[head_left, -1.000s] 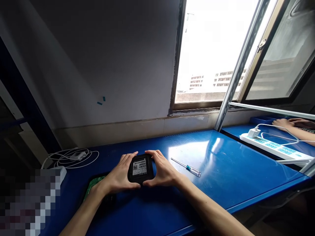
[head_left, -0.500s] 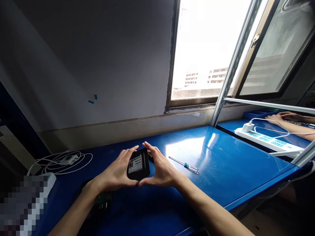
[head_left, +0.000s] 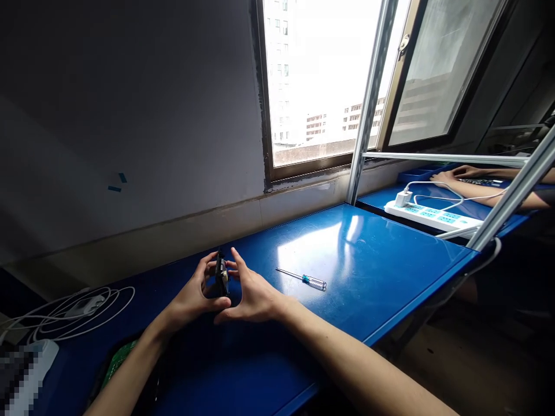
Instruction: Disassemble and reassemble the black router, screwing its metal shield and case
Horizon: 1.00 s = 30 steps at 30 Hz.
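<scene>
A flat black electronic device (head_left: 222, 277) stands nearly edge-on above the table, a metallic or yellowish part showing on its right side. My left hand (head_left: 191, 297) grips it by the edges, fingers at the top and thumb at the bottom. My right hand (head_left: 254, 294) curves around its right side with thumb and fingers spread; some fingertips come close behind the device, and whether they touch it I cannot tell. To the right, a screwdriver (head_left: 310, 280) with a clear and blue handle lies on the blue table (head_left: 338, 306).
A dark case with a green circuit board (head_left: 119, 361) lies partly under my left forearm. White cable (head_left: 117, 315) is coiled at the left. Beyond a metal frame post (head_left: 368, 98) are a white power strip (head_left: 433, 216) and another person's hands (head_left: 451, 175).
The device has turned from its labelled face to nearly edge-on. My right hand's fingers now sit beside it, spread. The view has swung to the right.
</scene>
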Tool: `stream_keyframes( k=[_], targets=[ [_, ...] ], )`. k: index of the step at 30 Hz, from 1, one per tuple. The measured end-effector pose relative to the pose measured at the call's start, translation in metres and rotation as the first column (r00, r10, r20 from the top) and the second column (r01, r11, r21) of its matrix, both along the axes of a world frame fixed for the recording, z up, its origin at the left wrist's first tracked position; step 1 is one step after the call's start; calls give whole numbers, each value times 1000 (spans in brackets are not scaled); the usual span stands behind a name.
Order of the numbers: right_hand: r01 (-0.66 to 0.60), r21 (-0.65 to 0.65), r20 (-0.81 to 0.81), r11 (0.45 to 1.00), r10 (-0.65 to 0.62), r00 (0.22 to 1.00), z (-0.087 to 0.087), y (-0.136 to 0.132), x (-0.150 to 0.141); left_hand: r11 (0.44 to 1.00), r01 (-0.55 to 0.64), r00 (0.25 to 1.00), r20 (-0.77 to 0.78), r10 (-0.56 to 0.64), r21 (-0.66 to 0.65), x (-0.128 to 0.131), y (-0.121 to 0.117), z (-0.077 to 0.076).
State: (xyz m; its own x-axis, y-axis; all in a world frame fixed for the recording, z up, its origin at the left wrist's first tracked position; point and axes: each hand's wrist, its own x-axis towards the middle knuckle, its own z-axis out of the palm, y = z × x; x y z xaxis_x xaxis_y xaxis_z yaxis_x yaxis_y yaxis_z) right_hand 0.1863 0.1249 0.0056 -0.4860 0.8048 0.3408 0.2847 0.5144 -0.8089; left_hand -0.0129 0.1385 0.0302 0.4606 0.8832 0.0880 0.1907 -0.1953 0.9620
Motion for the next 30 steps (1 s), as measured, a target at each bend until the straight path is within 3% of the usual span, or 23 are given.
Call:
stream_keyframes(
  k=[6,12,17,21,30],
  targets=[
    [8,31,50,999,-10,999,0,3,2,998,-47,997,-61,50,45,-6,-2,-1],
    [-3,153,104,988,-13,994,4,-3,1,993,23,982,-190,0,120,-17,-6,0],
    [11,102,190,995,-30,981,4,-4,2,985,34,975,-221,4,170,-17,-6,-3],
    [-37,147,247,988,0,969,3,-1,2,979,67,964,-265,-13,195,-20,-7,-4],
    [-21,146,335,989,-29,942,8,2,1,984,64,963,-269,-17,166,-32,-11,11]
  ],
)
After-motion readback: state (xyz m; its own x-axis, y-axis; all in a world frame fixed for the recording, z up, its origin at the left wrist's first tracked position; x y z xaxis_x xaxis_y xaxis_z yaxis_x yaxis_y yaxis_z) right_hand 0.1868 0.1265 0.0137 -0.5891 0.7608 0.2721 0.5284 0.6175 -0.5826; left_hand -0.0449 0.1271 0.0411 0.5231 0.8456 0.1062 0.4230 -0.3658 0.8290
